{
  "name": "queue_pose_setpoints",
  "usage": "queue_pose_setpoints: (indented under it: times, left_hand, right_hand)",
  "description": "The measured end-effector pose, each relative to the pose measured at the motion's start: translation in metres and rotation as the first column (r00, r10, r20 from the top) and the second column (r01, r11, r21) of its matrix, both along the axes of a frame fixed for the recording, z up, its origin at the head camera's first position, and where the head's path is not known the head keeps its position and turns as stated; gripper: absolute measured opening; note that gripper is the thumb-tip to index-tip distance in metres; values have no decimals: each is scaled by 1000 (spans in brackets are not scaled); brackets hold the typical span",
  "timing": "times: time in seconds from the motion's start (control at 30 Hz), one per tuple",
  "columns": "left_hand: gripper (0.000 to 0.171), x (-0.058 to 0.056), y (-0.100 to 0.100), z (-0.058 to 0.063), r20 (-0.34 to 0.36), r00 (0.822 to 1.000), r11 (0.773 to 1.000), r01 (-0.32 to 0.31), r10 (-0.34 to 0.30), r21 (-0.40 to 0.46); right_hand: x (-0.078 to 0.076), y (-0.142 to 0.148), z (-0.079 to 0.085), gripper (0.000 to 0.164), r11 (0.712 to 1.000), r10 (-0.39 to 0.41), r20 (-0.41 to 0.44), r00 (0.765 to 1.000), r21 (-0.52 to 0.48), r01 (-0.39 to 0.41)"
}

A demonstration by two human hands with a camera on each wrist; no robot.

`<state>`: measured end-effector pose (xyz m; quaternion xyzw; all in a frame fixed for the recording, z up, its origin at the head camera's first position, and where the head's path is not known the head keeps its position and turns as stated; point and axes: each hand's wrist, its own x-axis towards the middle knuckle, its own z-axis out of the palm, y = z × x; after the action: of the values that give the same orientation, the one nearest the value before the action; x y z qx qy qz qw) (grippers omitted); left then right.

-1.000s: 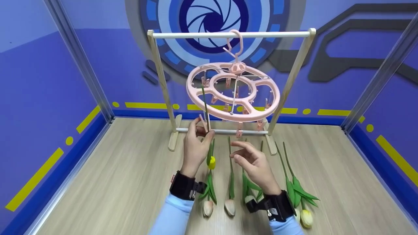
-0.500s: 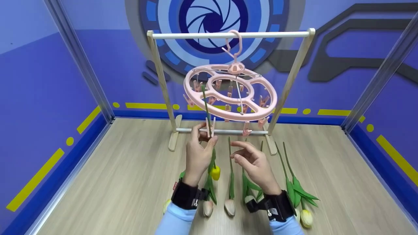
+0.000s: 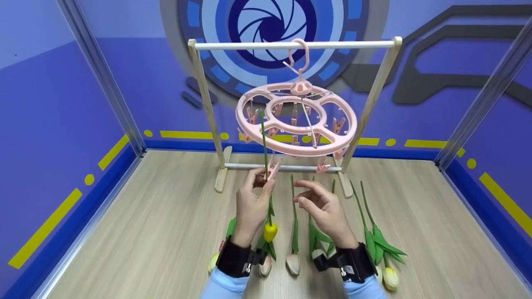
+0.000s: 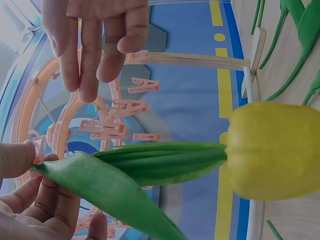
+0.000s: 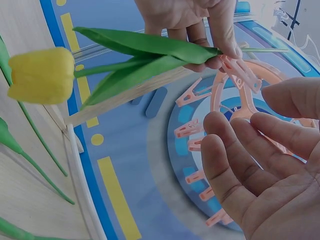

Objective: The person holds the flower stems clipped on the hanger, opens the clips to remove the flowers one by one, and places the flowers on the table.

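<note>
My left hand (image 3: 253, 205) pinches the green stem of a yellow tulip (image 3: 270, 232), whose bloom hangs downward. The stem's bare end points up past the near rim of a pink round clip hanger (image 3: 291, 150). One dangling pink clip (image 3: 273, 169) is at the left fingertips, right beside the stem, and the right wrist view shows the left thumb against this clip (image 5: 241, 72). In the left wrist view the tulip's leaves (image 4: 120, 185) spread below the grip. To the right, my right hand (image 3: 326, 211) hovers with loosely bent fingers and holds nothing.
The hanger hooks over the white top bar (image 3: 249, 45) of a wooden rack. Several tulips lie on the table: a pale pink one (image 3: 292, 264) between the hands, a cream one (image 3: 390, 278) at right, another (image 3: 213, 261) partly behind the left wrist. Other clips (image 3: 322, 167) dangle from the hanger.
My left hand has come lower and nearer, bringing the yellow tulip and the clip down. The hanger has turned and its clips sway. The right hand stays still.
</note>
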<state>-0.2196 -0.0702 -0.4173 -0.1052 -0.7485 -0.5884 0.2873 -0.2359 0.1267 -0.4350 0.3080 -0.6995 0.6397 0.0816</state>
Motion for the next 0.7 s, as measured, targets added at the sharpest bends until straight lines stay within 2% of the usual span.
queue_pose_setpoints:
  times: [0.5,0.7]
  left_hand:
    - [23,2,-1,-1,-4,1000,1000,6,-6,25]
    - [22,1,-3,-3,-12,1000,1000,-12,12,16]
  right_hand:
    - [-1,-4,3,33,999,37,-2,999,-17,-37]
    - [-9,-12,13,31,998,50,-4,999,-24,-50]
